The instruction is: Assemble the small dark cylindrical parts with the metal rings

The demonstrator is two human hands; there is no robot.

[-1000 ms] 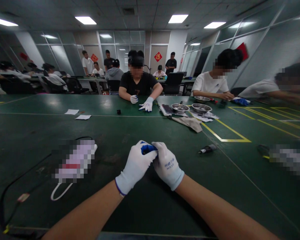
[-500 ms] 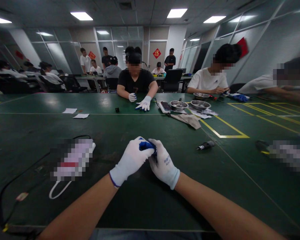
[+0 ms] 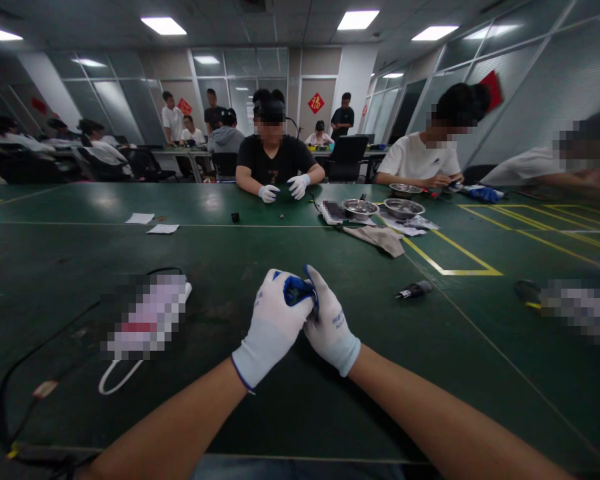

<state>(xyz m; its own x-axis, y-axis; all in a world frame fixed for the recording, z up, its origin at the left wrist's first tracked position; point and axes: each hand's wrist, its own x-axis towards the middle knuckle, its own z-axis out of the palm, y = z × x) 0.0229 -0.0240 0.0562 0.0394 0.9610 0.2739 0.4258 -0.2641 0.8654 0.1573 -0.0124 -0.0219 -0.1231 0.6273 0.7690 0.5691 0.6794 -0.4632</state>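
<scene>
- Left hand, gloved, right of the white-and-lilac pack: fingers and thumb curled into a ring, touching the right hand.
- Right hand, farther right of the pack: thumb raised, other fingers mostly tucked behind. Grasp on anything — cannot tell, either hand.
- Handled thing: if there is one, it'd be between the hands, right of the pack. A dark patch shows in the left glove's opening; object, shadow or tabletop, unclear.
- Risk, my judgement: a small piece could slip out and drop right of the pack, caused by thick glove fingertips or by the hands parting unevenly.
- Risk: left arm swinging toward the pack could catch its white loop or the black cable left of it — slack would be the cause.
- Hidden: right fingertips, both palms mostly.
- Hard to make out: pack's face, pixelated; dark stubby item, well right of the pack, type unclear.
- Cut off: both forearms, at the bottom edge; the pixelated item at far right of the pack.
</scene>
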